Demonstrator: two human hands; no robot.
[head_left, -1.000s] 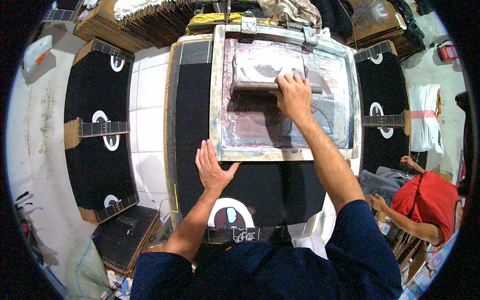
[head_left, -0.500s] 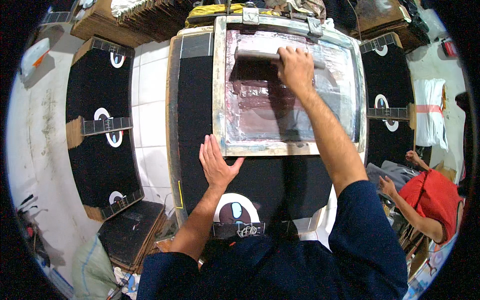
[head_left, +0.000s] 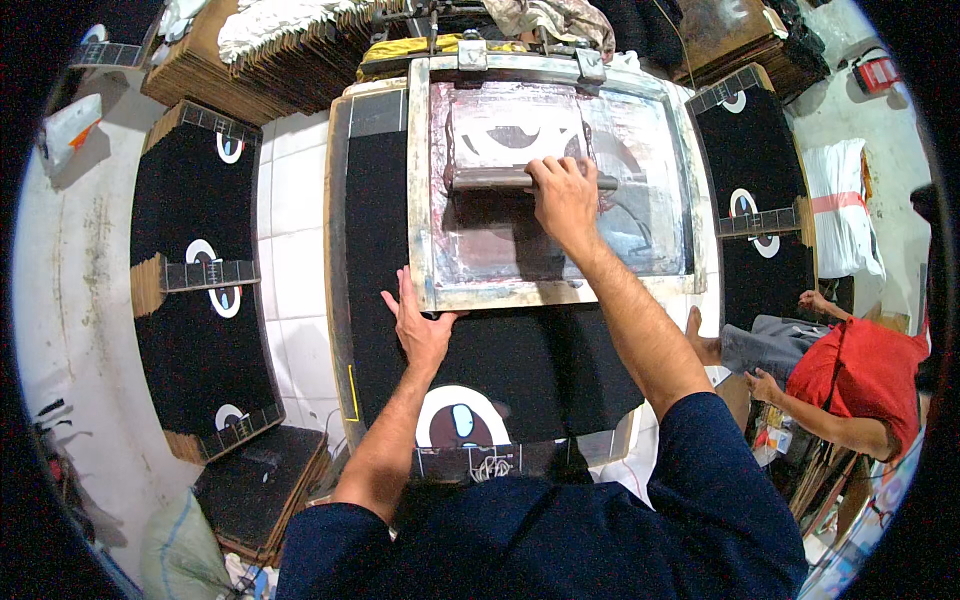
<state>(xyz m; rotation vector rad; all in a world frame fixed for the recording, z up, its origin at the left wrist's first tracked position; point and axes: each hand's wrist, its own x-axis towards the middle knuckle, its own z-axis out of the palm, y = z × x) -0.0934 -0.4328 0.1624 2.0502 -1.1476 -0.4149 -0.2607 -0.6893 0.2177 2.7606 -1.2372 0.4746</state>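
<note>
A screen-printing frame (head_left: 500, 297) with pale, stained wooden rails lies over black fabric (head_left: 540, 365) on a board. Inside it, dark ink streaks the mesh, and a pale eye-shaped stencil area shows behind the squeegee (head_left: 482, 182). My right hand (head_left: 567, 203) is closed round the squeegee's long handle, about halfway down the mesh. At the frame's near left corner, my left hand (head_left: 422, 332) rests with fingers stretched and spread, its thumb along the near rail. Nearer to me, a white, brown and blue eye print (head_left: 462, 418) shows on the fabric.
Metal hinge clamps (head_left: 472, 55) hold the frame's far rail. Boards with black printed fabric stand left (head_left: 195, 340) and right (head_left: 760, 170). Beyond are stacked brown boards (head_left: 290, 60). A person in a red top (head_left: 860, 370) is at the right.
My right hand has drawn the squeegee toward me down the mesh, uncovering the pale stencil area behind it. My left hand stays by the corner, its fingers more spread. The view has shifted slightly.
</note>
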